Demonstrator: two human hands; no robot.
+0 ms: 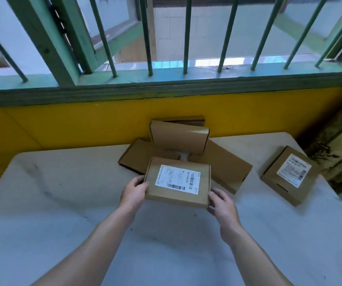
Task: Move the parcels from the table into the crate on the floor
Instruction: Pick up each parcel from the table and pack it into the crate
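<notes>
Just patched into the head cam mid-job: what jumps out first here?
First, the labelled parcel gripped between the left hand and the right hand, mid-table. Behind it, a loose pile of plain cardboard parcels sits by the yellow wall, and a second labelled parcel lies alone near the white table's right edge. Green window bars fill the top.
</notes>
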